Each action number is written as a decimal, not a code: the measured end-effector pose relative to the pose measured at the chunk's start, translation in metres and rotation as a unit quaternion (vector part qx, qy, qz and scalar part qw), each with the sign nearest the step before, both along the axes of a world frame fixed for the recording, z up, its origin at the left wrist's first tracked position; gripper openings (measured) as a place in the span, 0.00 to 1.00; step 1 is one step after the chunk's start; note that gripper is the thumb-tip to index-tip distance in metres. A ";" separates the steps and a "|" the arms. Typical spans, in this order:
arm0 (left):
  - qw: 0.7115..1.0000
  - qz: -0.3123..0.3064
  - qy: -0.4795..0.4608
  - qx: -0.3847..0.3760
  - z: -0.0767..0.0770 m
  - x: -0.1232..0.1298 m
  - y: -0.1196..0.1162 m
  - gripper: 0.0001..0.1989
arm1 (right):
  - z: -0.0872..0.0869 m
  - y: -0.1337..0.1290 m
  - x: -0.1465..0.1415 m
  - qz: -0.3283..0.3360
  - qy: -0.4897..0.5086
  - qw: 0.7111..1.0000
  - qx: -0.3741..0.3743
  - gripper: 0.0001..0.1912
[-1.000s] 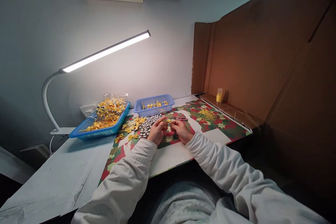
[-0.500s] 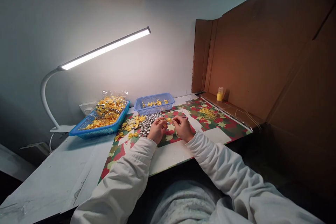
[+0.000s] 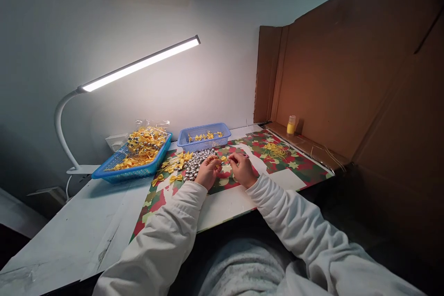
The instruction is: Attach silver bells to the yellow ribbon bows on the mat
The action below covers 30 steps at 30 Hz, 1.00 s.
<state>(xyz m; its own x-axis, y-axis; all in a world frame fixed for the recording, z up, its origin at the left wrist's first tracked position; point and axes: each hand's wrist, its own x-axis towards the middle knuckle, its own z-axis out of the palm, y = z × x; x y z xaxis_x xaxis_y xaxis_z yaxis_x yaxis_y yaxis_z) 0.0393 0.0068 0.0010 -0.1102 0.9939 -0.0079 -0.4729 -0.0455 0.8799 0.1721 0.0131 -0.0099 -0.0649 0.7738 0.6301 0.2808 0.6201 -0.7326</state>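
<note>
Over the patterned mat, my left hand point(image 3: 208, 172) is closed in a pinch on a small yellow bow point(image 3: 223, 159). My right hand point(image 3: 242, 169) sits just to its right, fingertips pinched together close to the bow; what they grip is too small to make out. Silver bells point(image 3: 194, 165) lie in a heap beside and behind my left hand. Loose yellow bows point(image 3: 175, 178) are scattered left of the heap. The mat point(image 3: 225, 186) has a red and green camouflage print with white patches.
A blue basket point(image 3: 130, 175) piled with yellow bows and silver bells stands left. Behind the heap is a smaller blue basket point(image 3: 204, 142) holding yellow bows. Yellow cords point(image 3: 275, 150) lie right. A small bottle point(image 3: 291, 126) stands by the cardboard wall point(image 3: 329, 69). A lamp point(image 3: 142, 64) overhangs.
Both hands stay nearly in place, with only a slight shift of the fingers at the bow. The whole view has moved by a few pixels.
</note>
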 end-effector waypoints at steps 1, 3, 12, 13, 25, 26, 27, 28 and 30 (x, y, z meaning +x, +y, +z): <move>1.000 0.001 -0.005 -0.001 0.000 0.000 0.000 0.14 | 0.001 -0.001 0.001 0.000 -0.007 1.000 0.005 0.06; 1.000 0.002 -0.010 -0.002 0.000 0.000 -0.001 0.15 | 0.003 -0.001 0.002 0.002 -0.016 1.000 0.012 0.07; 1.000 -0.012 -0.009 0.002 -0.007 0.001 0.001 0.18 | -0.006 0.003 -0.006 0.028 0.036 0.998 -0.034 0.06; 1.000 -0.010 -0.012 0.000 -0.007 0.001 0.001 0.18 | -0.008 0.003 -0.006 0.034 0.048 0.997 -0.050 0.06; 0.995 0.063 0.056 0.055 -0.002 0.002 0.001 0.20 | -0.013 0.011 -0.007 0.066 0.145 0.972 -0.174 0.09; 0.994 0.065 0.060 0.059 -0.003 0.002 0.001 0.20 | -0.014 0.012 -0.007 0.069 0.145 0.971 -0.177 0.09; 0.994 0.065 0.061 0.061 -0.003 0.002 0.001 0.20 | -0.014 0.012 -0.007 0.071 0.147 0.970 -0.178 0.09; 0.994 0.065 0.060 0.062 -0.003 0.002 0.001 0.20 | -0.015 0.013 -0.008 0.075 0.151 0.969 -0.179 0.08; 0.995 0.063 0.053 0.059 -0.003 0.002 0.002 0.20 | -0.015 0.013 -0.008 0.081 0.162 0.966 -0.183 0.07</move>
<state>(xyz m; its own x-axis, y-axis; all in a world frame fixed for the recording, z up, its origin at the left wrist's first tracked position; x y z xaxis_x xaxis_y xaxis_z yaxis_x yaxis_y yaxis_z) 0.0410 0.0084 -0.0024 -0.2283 0.9654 0.1260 -0.3610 -0.2042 0.9099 0.1641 0.0264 -0.0245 -0.0491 0.9449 0.3238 -0.0793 0.3195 -0.9443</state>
